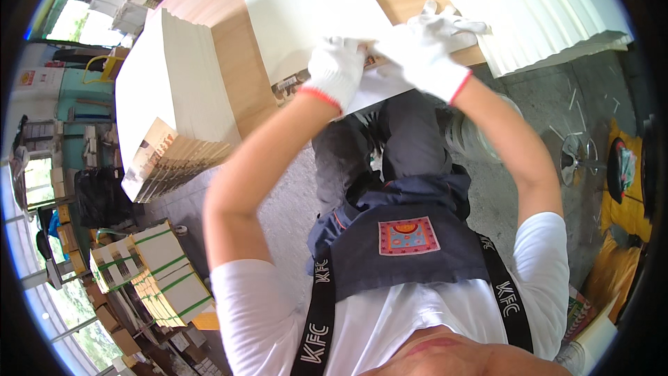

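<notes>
Both my hands wear white knit gloves with red cuffs. A large white paper sheet with a printed strip along its near edge lies on the wooden table. My left hand is closed at the near edge of the paper, fingers curled and pressed together. Over the sheet's right side lies my right hand, its fingers spread and slightly blurred. Below and between the gloves, a white paper flap hangs past the table edge. How many layers there are, I cannot tell.
A tall stack of sheets with printed edges stands at the left. Another white paper stack spreads at the right, overhanging the table. Green-strapped bundles sit lower left. A round metal stool base stands on the floor at right.
</notes>
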{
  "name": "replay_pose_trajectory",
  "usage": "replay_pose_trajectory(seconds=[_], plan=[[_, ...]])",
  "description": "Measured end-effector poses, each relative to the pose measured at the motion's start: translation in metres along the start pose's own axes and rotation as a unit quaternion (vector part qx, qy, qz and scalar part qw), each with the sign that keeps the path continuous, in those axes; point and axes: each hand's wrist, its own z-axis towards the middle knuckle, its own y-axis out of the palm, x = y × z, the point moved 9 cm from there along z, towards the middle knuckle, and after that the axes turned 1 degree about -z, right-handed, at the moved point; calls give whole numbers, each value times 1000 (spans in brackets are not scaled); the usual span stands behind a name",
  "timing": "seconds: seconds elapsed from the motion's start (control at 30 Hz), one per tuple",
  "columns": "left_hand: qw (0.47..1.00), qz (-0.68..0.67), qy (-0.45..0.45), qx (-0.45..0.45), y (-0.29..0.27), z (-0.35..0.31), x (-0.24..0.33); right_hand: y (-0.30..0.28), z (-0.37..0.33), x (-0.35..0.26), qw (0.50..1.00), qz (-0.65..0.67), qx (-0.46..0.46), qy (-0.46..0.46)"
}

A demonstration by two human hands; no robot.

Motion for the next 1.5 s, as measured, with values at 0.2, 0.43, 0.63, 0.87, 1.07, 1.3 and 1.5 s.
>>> replay_pose_trajectory(seconds=[0.2,0.43,0.63,0.87,1.07,1.3,1.5], plan=[[153,-937,-273,153,69,-126,4,49,0,12,983,69,56,-163],[-35,-907,-345,240,88,-121,-20,68,-17,48,945,206,83,-242],[-23,-895,-328,300,122,-79,-54,47,2,68,910,413,-17,16],[-15,-907,-343,245,97,-78,-89,85,59,111,678,662,-32,318],[122,-892,-342,269,46,-110,-109,86,80,42,569,784,-149,200],[315,-821,-278,387,-22,-191,-116,59,72,33,656,737,138,90],[397,-706,-300,504,-55,-331,-197,-56,126,-82,566,790,234,-37]])
